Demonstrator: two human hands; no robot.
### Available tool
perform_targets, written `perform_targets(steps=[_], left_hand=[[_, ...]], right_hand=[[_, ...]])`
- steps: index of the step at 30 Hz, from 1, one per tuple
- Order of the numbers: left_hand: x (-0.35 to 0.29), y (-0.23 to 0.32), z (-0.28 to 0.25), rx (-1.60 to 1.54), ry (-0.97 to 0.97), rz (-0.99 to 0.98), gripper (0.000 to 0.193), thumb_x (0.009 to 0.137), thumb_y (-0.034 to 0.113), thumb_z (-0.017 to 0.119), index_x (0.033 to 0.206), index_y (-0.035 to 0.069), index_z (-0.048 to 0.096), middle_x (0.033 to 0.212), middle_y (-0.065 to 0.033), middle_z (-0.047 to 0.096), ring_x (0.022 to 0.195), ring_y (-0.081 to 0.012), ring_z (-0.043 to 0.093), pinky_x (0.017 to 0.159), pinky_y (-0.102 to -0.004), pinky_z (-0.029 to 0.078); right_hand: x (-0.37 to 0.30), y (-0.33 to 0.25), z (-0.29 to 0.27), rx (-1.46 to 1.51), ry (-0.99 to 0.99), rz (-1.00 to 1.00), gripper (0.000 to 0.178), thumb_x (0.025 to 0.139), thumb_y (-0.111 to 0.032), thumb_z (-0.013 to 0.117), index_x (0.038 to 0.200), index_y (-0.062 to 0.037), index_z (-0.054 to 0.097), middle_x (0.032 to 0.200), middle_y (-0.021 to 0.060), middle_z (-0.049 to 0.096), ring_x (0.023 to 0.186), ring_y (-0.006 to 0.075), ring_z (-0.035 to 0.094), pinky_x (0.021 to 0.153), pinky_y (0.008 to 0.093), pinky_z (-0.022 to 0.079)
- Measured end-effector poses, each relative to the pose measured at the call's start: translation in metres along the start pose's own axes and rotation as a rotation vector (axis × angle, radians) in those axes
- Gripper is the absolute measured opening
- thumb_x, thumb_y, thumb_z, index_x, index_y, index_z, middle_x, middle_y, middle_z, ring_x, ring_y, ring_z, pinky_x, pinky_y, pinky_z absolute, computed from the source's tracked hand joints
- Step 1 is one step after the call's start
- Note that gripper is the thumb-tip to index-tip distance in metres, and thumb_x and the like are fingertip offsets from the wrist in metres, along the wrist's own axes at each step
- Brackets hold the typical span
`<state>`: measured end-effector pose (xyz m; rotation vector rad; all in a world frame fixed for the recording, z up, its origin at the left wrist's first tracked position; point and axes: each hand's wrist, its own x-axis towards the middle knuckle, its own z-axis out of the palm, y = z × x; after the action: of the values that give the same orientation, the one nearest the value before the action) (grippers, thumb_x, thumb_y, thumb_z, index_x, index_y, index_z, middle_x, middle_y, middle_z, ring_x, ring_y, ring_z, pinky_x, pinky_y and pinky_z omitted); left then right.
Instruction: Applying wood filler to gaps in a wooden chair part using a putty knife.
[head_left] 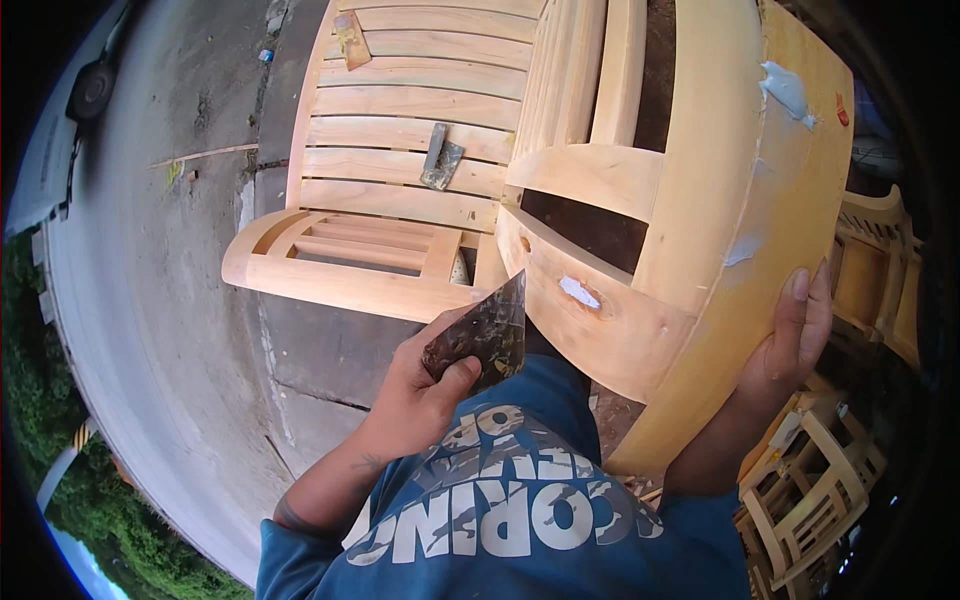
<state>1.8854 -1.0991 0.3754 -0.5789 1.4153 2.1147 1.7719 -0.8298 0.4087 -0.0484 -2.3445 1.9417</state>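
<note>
In the head view, we see the left hand point(425, 385) near the middle of the frame, its fingers grasping a dark, stained scraper point(490, 335), with the thumb pressed on the near face. We find the right hand point(797, 325) at the right of the frame, its fingers against the edge of a broad yellowish board point(725, 350); we cannot tell how tightly they hold it. That board belongs to a pale wooden seat point(415, 100) filling the upper middle of the frame, with slats toward the upper left. We notice a thick pale smear of putty point(787, 92) on the board at upper right, and a thinner smear point(742, 249) below it. Just right of the scraper, we see a white patch point(579, 292) on a curved piece. Two small scrapers lie on the slats: one point(440, 157) at upper centre, the other point(352, 40) near the top edge. We also make out pavement point(215, 330) at left, a vehicle point(50, 150) at upper left, greenery point(150, 530) at lower left and other wooden furniture point(815, 500) at lower right.
</note>
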Motion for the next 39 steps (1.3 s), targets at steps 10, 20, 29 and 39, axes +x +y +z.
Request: perform_targets(steps=[10, 20, 29, 39], left_hand=[[0.002, 0.019, 0.035, 0.07, 0.102, -0.008, 0.052, 0.085, -0.012, 0.04, 0.136, -0.006, 0.045, 0.121, -0.0169, 0.06, 0.114, -0.0178, 0.056, 0.101, -0.0293, 0.04], [-0.006, 0.014, 0.074, 0.533, 0.219, 0.183, 0.061, 0.078, -0.013, 0.044, 0.138, -0.002, 0.045, 0.123, -0.026, 0.058, 0.113, -0.0374, 0.06, 0.092, -0.0345, 0.047], [-0.004, 0.03, 0.091, 0.556, 0.264, 0.047, 0.057, 0.08, -0.017, 0.04, 0.135, -0.005, 0.048, 0.127, -0.0237, 0.058, 0.12, -0.0276, 0.058, 0.101, -0.0329, 0.042], [-0.001, 0.031, 0.095, 0.583, 0.278, 0.055, 0.058, 0.079, -0.016, 0.04, 0.135, -0.006, 0.048, 0.126, -0.0243, 0.058, 0.119, -0.0276, 0.059, 0.1, -0.0323, 0.043]], right_hand=[[0.037, 0.001, 0.009, 0.045, -0.128, 0.115, 0.042, 0.099, -0.024, 0.046, 0.121, 0.0116, 0.05, 0.109, 0.0174, 0.061, 0.098, 0.0164, 0.057, 0.089, 0.0273, 0.043], [0.041, -0.003, 0.02, 0.161, -0.101, 0.139, 0.044, 0.097, -0.025, 0.048, 0.119, 0.013, 0.051, 0.107, 0.0188, 0.061, 0.097, 0.0173, 0.057, 0.088, 0.028, 0.043], [0.041, 0.005, 0.014, 0.274, -0.154, 0.092, 0.041, 0.097, -0.019, 0.043, 0.12, 0.0141, 0.049, 0.108, 0.0199, 0.06, 0.097, 0.017, 0.056, 0.089, 0.0276, 0.042], [0.046, 0.009, 0.009, 0.312, -0.259, 0.03, 0.04, 0.098, -0.018, 0.042, 0.121, 0.0135, 0.05, 0.106, 0.019, 0.061, 0.095, 0.0156, 0.056, 0.084, 0.0262, 0.043]])
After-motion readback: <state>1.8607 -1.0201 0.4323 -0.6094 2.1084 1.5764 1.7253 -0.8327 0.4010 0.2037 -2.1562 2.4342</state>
